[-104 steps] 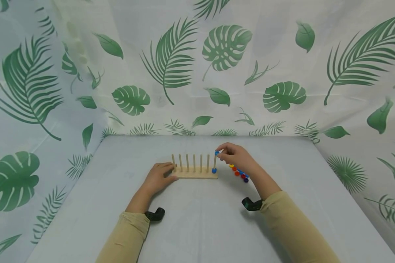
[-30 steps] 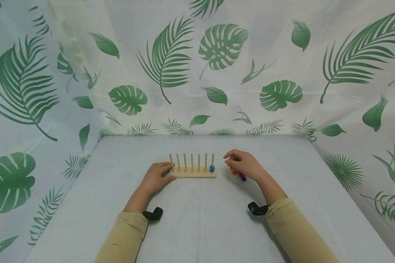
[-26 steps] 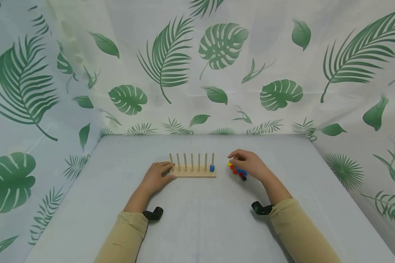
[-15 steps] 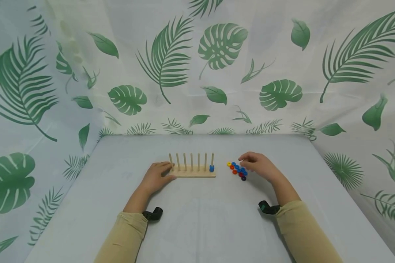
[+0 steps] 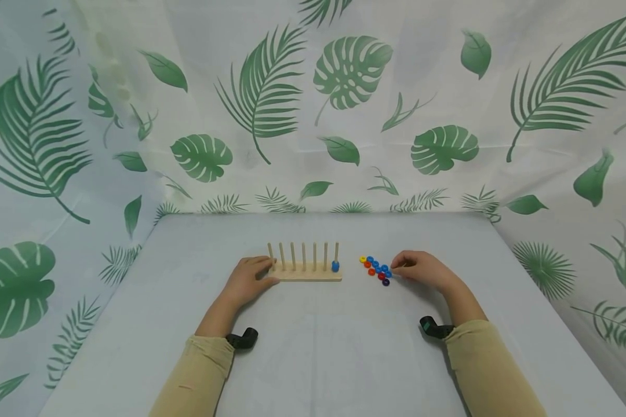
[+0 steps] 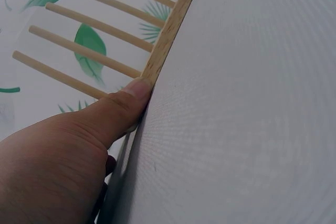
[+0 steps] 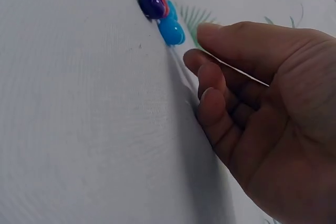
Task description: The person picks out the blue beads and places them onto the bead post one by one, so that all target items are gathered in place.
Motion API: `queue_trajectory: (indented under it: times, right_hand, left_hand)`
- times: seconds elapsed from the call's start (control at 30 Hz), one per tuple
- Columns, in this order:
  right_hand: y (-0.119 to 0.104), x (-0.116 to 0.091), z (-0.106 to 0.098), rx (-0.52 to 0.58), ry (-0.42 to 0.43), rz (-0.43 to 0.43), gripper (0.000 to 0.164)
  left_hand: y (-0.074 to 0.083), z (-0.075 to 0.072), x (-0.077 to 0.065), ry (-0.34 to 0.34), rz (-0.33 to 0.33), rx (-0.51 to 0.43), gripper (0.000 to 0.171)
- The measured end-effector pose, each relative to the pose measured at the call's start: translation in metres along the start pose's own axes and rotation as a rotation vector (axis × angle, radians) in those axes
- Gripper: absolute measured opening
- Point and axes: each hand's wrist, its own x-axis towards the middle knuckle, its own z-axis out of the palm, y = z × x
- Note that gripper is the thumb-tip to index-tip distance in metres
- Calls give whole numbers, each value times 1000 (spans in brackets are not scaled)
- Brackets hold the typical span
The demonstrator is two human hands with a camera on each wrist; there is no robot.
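My left hand [image 5: 247, 282] grips the left end of a wooden peg rack [image 5: 308, 277], thumb along its front edge in the left wrist view; the other fingers are mostly hidden there. Several upright pegs stand on the rack, and blue beads [image 5: 335, 266] sit low on the rightmost one. Just right of a small group of loose beads is my right hand [image 5: 422, 270], with loosely bent fingers. In the right wrist view its thumb and index finger are apart with nothing between them. The nearest blue bead [image 7: 172, 32] lies just beyond the fingertips, beside a dark purple bead [image 7: 151, 3].
The loose group also has a yellow bead [image 5: 363, 260] at its far left end and an orange bead [image 5: 371, 271] along its near side. All lie on a white-covered table [image 5: 313, 347]. A leaf-print cloth [image 5: 271, 191] hangs behind and at both sides.
The right hand placed a blue bead on the rightmost peg, let go, then moved right over the loose beads and lowered beside their right end. The left hand stays on the rack.
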Motion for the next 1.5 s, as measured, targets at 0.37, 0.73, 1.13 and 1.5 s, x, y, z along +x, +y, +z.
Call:
queue_trajectory:
  times: [0.37,0.73,1.13,1.5]
  right_hand:
    - [1,4,5,-93,-14,-42,14]
    - [-5,4,10,-90,-7,-17,15]
    - [-9,1,12,-119,24,-15,13]
    - [-11,1,9,-102,11,-10,19]
  left_hand:
    - [1,0,0,-9,4,6,59]
    - [3,-2,-1,-9,4,5,59]
    - [4,-3,-1,-10,0,9,59]
    - [2,-1,0,-10,-8,14,59]
